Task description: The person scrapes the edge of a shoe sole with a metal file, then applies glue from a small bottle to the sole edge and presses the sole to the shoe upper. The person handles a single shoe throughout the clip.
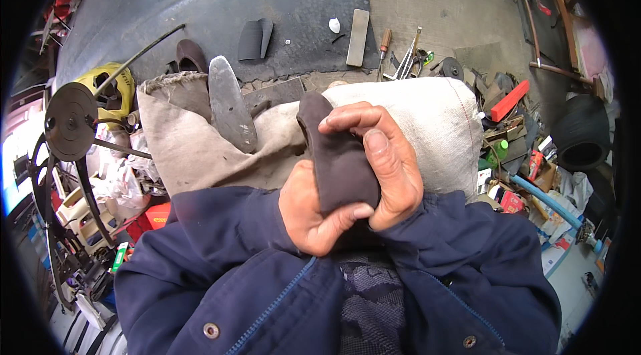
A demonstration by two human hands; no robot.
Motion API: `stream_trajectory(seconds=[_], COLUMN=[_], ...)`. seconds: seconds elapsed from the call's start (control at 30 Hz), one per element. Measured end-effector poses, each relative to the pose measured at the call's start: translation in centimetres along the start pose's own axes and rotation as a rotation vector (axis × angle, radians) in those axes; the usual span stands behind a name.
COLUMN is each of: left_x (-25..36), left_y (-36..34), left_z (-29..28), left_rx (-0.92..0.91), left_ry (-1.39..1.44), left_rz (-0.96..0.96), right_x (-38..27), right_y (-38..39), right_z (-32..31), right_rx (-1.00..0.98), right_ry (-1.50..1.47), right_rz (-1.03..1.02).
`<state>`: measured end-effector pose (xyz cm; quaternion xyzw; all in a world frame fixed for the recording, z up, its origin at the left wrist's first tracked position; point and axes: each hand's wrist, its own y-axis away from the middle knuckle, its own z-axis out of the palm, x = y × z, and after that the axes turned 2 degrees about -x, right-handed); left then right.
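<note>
A dark brown shoe [344, 171] is held up in front of my chest, over the cloth on my lap. My left hand [308, 211] wraps round its near left side, the thumb lying across the lower end. My right hand [390, 164] grips the right side, its fingertips resting on the upper surface and its thumb raised. The sole faces away and is hidden. To the left of the shoe, a grey metal foot-shaped plate [230, 104] lies on a beige cloth [177, 148]. A pale canvas cloth [434, 128] covers the right side of my lap.
Another dark shoe [191, 56] sits on the floor beyond the plate. Ahead lie ridged rubber pieces [255, 40], a flat grey block [358, 38] and a wooden-handled screwdriver [384, 48]. A machine wheel [70, 121] stands at left; a red block [509, 100] lies among scraps at right.
</note>
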<state>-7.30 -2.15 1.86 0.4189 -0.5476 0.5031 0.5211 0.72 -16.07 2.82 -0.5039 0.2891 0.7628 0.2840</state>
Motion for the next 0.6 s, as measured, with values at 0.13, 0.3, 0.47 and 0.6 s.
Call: stream_trajectory(seconds=[0.13, 0.3, 0.47, 0.6], left_x=[0.0, 0.2, 0.3, -0.3], left_y=[-1.0, -0.7, -0.4, 0.0], left_z=[-1.5, -1.2, -0.5, -0.2], left_rx=[-0.049, -0.062, -0.037, -0.044], left_ry=[-0.028, -0.055, -0.186, -0.203], left_rz=[0.059, 0.109, 0.181, 0.156], right_x=[-0.3, 0.6, 1.1, 1.5], right_y=[-1.1, -1.1, -1.5, -1.3], right_z=[0.4, 0.1, 0.0, 0.0], right_rx=[0.020, 0.041, 0.097, 0.110], right_ry=[0.053, -0.116, -0.357, -0.318], right_rz=[0.031, 0.096, 0.151, 0.147])
